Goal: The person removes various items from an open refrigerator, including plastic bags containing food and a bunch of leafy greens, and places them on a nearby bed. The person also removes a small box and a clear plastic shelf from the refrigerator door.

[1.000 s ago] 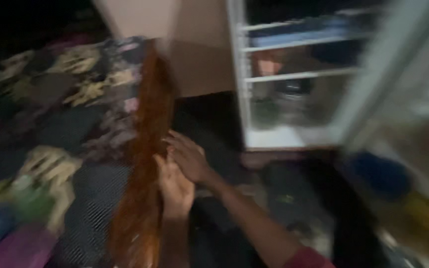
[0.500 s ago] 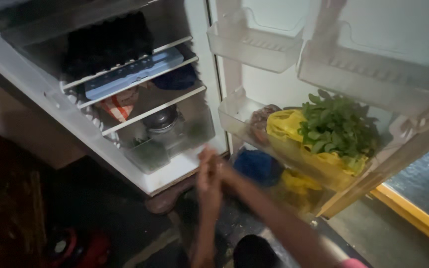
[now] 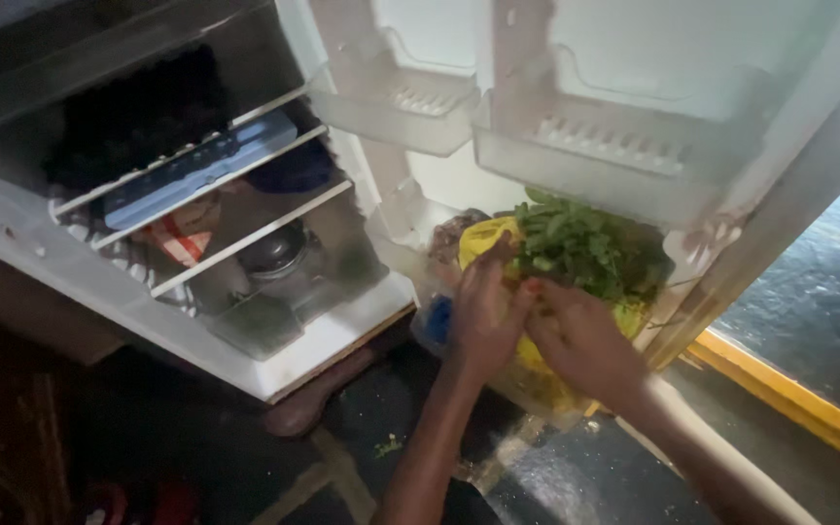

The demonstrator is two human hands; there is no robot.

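Your left hand (image 3: 483, 311) lies on the yellow bag (image 3: 483, 240) in the lower door shelf of the open fridge (image 3: 342, 335), fingers spread over its near side; whether that grip closes on the plastic, you cannot tell; your right hand (image 3: 580, 335) sits just beside it, fingers reaching into the leafy greens (image 3: 580, 248) that stand out of the bag, grip likewise unclear; above them two clear door bins (image 3: 614, 156) hang; to the left, the wire shelves (image 3: 206, 194) hold a flat blue box (image 3: 187, 175) and a dark pot (image 3: 274, 253).
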